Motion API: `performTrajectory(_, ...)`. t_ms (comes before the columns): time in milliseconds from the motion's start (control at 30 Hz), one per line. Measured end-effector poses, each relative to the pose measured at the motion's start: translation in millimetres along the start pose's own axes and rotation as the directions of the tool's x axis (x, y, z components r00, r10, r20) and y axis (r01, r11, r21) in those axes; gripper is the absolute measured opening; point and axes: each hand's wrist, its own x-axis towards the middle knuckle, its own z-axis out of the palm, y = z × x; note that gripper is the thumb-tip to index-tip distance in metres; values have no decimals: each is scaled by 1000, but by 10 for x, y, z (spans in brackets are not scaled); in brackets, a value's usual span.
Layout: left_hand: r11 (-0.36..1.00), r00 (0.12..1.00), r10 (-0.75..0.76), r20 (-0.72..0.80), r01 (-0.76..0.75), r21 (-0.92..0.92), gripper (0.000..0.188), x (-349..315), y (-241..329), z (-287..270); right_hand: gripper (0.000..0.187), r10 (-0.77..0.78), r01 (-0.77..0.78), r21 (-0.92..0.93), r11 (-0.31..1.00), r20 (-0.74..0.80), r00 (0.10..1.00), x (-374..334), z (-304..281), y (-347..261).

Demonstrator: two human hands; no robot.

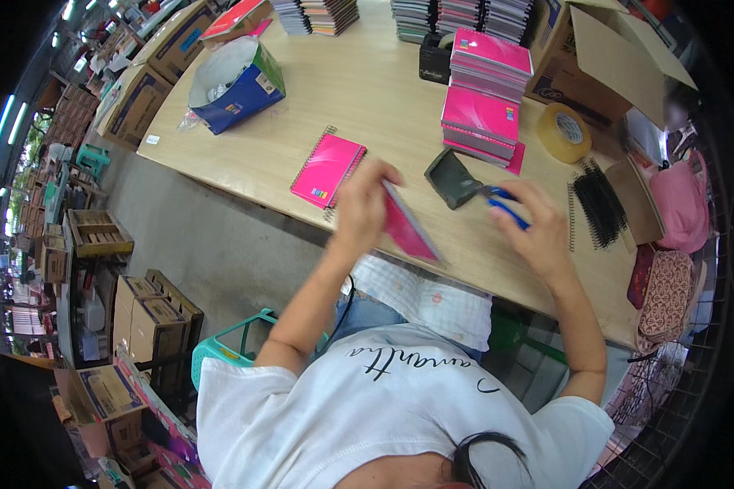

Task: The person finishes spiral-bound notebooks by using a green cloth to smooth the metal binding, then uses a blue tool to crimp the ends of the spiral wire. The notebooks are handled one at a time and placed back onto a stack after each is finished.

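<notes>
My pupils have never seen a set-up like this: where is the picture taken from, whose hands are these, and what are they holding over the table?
There is no robot here. A person wears a wide fisheye camera on the head, looking down, so straight edges bend near the rim. The left hand holds a tilted, blurred pink notebook; the right hand grips a blue-handled tool, its exact kind unclear. On the table lie another spiral notebook, a dark tray, stacked pink notebooks, a tape roll and black spiral coils. A blue bag stands farther left.
</notes>
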Motion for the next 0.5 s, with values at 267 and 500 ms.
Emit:
performTrajectory(267,801,809,143,570,-433,414,7,1203,-1094,-501,37,132,-109,-404,908,29,991,-551,346,873)
performTrajectory(500,751,728,261,633,-566,340,4,1155,-1206,-398,46,73,-68,-275,959,7,997,-606,437,1057)
